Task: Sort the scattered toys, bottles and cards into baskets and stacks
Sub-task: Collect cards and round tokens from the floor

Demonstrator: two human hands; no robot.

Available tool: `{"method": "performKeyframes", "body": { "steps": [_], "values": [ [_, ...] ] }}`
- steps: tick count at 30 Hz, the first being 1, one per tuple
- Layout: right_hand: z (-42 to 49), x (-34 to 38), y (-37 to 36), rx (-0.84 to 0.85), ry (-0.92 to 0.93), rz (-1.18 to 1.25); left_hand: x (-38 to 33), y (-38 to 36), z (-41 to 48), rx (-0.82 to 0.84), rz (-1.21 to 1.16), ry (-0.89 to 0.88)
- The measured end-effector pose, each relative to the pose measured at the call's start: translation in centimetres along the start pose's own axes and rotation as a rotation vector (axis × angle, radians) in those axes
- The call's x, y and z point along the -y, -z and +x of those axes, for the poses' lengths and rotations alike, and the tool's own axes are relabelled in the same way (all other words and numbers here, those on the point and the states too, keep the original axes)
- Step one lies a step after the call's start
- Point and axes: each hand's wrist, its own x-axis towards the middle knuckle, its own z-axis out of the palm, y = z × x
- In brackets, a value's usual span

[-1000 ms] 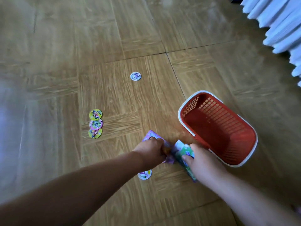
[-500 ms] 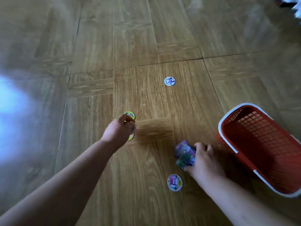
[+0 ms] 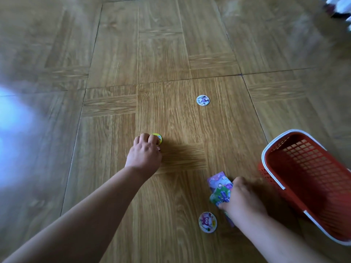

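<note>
My left hand (image 3: 145, 153) lies over the small pile of round picture discs (image 3: 158, 139) on the wooden floor, with curled fingers on the yellow-green top disc; the rest of the pile is hidden under the hand. My right hand (image 3: 242, 201) holds a bundle of purple and green picture cards (image 3: 220, 188) low over the floor. One white round disc (image 3: 203, 100) lies farther out, and another white disc (image 3: 207, 222) with a red figure lies just left of my right wrist.
A red plastic basket (image 3: 271, 147) with a white rim stands at the right, with nothing visible inside it. White fabric (image 3: 341, 4) shows in the top right corner. A bright glare patch covers the floor at the left.
My left hand left the cards and moved left and forward onto the disc pile. My right hand now has the whole card bundle. The view shifted left, so the basket sits farther right.
</note>
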Motion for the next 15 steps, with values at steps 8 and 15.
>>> {"method": "performKeyframes", "body": {
  "steps": [8,15],
  "values": [
    [-0.6,0.2,0.1,-0.075,0.074,-0.078,-0.1,-0.1,0.2,-0.159,0.046,-0.080],
    [-0.1,-0.2,0.5,-0.090,0.188,-0.130,-7.6,-0.2,5.8,0.043,0.049,-0.370]
  ]
}}
